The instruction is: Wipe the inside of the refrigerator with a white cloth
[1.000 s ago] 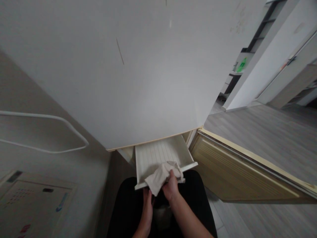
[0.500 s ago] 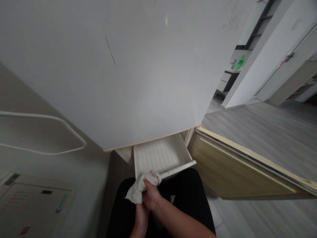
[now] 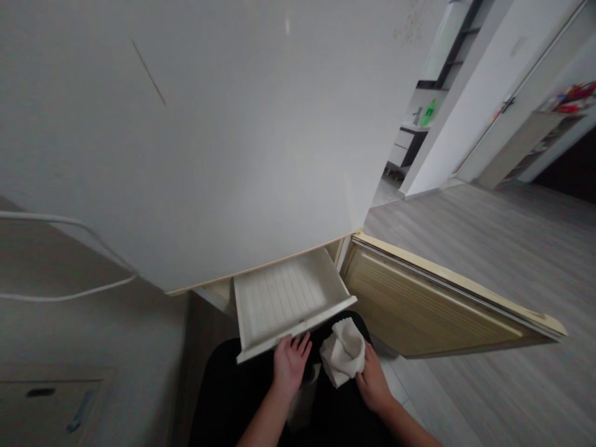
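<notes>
A white ribbed drawer [image 3: 288,297] stands pulled out from the bottom of a white fridge [image 3: 209,155]. My left hand [image 3: 289,361] rests on the drawer's front edge with its fingers stretched out. My right hand [image 3: 372,383] is closed on a crumpled off-white cloth [image 3: 344,352], held just right of the drawer's front corner and over my dark lap.
The fridge's lower door [image 3: 433,304] hangs open to the right, its yellowed inner face showing. A white cable [image 3: 69,292] runs along the grey wall at the left. Grey wood-look floor [image 3: 503,248] stretches to the right, with shelves and a doorway beyond.
The cloth has gone from over the drawer's front edge to the right of the drawer, still in my right hand. My left hand has risen to the drawer's front edge. The view has shifted.
</notes>
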A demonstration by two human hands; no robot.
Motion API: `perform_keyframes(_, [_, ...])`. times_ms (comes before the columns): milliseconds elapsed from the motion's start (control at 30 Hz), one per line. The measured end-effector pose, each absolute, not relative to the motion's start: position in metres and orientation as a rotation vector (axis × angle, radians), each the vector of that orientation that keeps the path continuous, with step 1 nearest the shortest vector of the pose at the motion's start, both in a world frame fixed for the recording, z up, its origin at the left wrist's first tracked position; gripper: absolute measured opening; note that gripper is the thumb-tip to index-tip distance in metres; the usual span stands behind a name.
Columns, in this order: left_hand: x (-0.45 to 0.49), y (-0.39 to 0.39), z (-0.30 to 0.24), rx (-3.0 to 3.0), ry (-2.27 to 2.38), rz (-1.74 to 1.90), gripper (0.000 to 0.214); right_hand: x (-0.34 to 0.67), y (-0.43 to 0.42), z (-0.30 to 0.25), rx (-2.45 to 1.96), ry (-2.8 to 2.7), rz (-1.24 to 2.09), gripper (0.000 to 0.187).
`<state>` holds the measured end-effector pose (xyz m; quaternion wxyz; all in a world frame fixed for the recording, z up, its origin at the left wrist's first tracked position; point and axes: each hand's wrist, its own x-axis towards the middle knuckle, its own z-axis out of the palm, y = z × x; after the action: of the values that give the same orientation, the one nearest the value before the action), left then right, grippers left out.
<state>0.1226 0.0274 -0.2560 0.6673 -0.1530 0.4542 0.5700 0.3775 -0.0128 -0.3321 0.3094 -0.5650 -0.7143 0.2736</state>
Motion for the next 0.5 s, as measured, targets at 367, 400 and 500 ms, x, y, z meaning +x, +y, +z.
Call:
perform_keyframes(367, [0.107,0.105,-0.205,-0.202,0.974,1.373,0.029,0.361,0.019,-0.324,-1.615,-2.101,0.650,0.053])
perform_keyframes(400, [0.105,0.115,-0.203,-0.195,0.978,1.374,0.028,0.361,0.018,-0.325,-1.617,-2.100,0.657,0.053])
perform_keyframes(500, [0.102,0.145,-0.204,-0.166,1.007,1.379,0.021,0.361,0.017,-0.328,-1.617,-2.091,0.674,0.052])
